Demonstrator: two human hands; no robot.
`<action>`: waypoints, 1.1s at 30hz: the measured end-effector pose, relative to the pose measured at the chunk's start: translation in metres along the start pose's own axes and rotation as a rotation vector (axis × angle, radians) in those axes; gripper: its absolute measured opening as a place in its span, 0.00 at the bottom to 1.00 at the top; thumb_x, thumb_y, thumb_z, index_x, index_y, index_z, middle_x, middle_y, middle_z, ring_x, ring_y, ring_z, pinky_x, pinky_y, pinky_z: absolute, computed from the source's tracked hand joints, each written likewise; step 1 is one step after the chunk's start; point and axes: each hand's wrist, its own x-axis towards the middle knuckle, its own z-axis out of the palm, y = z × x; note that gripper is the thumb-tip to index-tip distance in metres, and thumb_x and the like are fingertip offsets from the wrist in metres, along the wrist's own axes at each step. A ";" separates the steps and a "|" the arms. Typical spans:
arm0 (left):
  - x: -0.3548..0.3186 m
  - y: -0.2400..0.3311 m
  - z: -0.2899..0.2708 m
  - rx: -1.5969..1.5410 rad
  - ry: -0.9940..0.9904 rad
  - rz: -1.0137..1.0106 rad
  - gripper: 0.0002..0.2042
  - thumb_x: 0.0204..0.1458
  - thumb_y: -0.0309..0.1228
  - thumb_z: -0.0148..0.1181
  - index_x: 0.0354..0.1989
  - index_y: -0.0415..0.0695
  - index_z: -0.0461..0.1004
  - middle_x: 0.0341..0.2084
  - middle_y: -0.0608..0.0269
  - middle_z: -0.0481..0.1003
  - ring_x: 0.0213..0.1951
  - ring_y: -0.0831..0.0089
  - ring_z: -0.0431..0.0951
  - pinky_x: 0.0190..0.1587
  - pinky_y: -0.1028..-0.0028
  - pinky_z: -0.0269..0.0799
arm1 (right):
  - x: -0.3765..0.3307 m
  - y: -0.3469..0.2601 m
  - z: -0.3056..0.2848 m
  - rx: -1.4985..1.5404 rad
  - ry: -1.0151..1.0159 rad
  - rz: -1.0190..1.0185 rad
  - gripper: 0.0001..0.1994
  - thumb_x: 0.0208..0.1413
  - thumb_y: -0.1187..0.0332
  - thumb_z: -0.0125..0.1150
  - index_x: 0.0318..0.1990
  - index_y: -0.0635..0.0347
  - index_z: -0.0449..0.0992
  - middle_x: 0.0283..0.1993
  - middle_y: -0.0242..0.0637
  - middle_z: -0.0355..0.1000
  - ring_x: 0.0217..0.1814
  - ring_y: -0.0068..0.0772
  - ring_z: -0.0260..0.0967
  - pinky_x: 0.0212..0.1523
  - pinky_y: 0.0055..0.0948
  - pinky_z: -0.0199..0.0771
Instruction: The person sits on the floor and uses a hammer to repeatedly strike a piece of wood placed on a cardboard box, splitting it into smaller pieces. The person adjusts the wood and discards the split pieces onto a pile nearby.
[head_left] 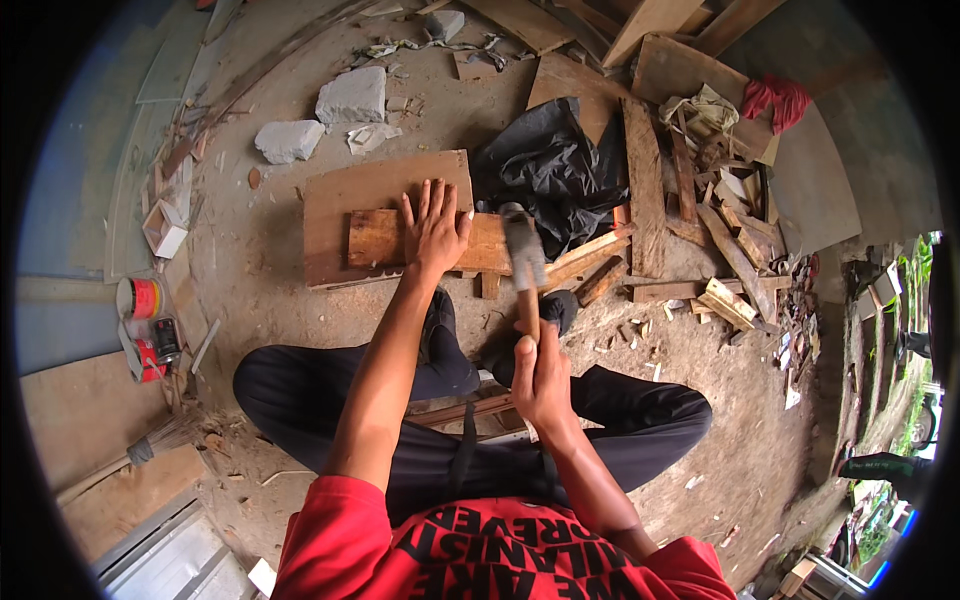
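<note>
My left hand point(437, 228) lies flat with fingers spread over a brown wooden plank point(378, 238) and presses it against a larger light-brown board point(325, 190) on the ground. My right hand point(541, 378) is wrapped round the wooden handle of a hammer point(529, 270). The hammer's metal head, smeared by motion, appears over the plank's right end; whether it touches the wood I cannot tell. Just beyond that end lies a crumpled black plastic sheet point(545, 165). A small wood block point(490, 286) shows at the plank's near edge.
Pale broken blocks point(352, 95) sit at the far left. Scrap timber point(735, 225) is heaped on the right, beside a long upright-lying plank point(643, 185). Red cans point(142, 298) stand at the left wall, near a brush-like bundle point(170, 437). Wood chips litter the ground.
</note>
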 end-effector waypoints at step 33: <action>0.013 0.006 0.000 -0.029 0.011 0.024 0.30 0.65 0.51 0.43 0.70 0.44 0.62 0.72 0.57 0.59 0.73 0.57 0.54 0.73 0.46 0.43 | -0.055 0.062 -0.007 0.300 0.024 0.439 0.22 0.75 0.53 0.40 0.55 0.67 0.69 0.24 0.25 0.59 0.21 0.13 0.52 0.19 0.19 0.52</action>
